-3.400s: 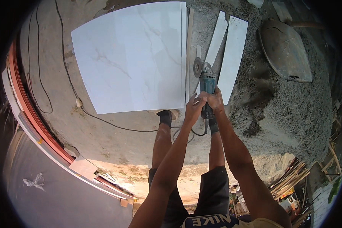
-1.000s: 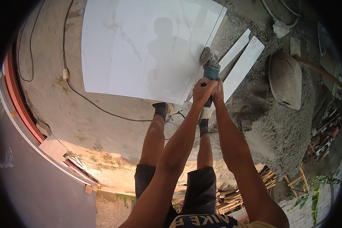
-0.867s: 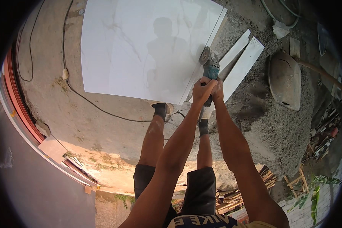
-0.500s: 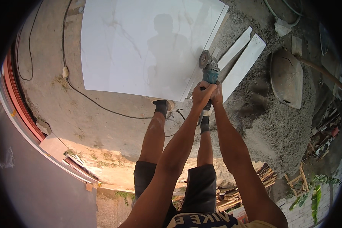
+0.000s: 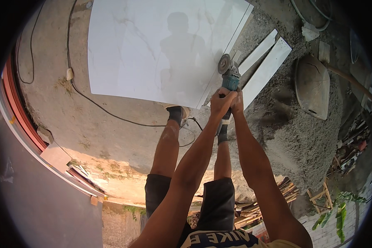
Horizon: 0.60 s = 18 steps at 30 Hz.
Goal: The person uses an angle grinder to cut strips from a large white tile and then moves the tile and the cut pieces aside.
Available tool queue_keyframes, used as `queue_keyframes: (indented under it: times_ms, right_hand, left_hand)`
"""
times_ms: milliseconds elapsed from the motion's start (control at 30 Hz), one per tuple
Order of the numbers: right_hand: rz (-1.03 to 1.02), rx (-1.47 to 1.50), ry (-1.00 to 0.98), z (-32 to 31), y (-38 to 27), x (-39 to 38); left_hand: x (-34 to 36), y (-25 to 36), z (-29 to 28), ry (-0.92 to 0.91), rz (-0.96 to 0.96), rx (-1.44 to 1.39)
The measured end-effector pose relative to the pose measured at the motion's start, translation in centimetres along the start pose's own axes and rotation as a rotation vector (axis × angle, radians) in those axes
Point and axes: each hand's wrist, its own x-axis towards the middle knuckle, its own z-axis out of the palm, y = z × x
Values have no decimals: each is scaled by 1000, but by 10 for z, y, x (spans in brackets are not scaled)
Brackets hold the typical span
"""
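2-handed, the left hand [image 5: 220, 102] and right hand [image 5: 237, 102] clasp the grinder [image 5: 231, 81] by the right edge of the slab [image 5: 130, 51], presumably to steady the disc [image 5: 224, 64] against kick.

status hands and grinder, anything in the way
Left hand and right hand gripping grinder. Disc near right edge of white slab, contact unclear. Cord near left foot.

Bold block lettering [image 5: 223, 237] across the wearer's dark-and-cream shirt [image 5: 280, 244], apparently partly lost in folds.
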Motion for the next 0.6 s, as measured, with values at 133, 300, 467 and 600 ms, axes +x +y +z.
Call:
queue_keyframes:
  times_ms: [133, 300, 467, 600]
  right_hand:
    - [-34, 205, 42, 7, -8, -3]
    - [49, -60, -61, -5, -16, 9]
    - [35, -55, 15, 1, -29, 8]
    - [21, -98, -36, 0, -38, 2]
  left_hand:
    - [2, -2, -2, 2, 1, 5]
    - [9, 3, 2, -8, -32, 39]
    - [17, 3, 2, -12, -37, 42]
    - [15, -2, 1, -26, -13, 17]
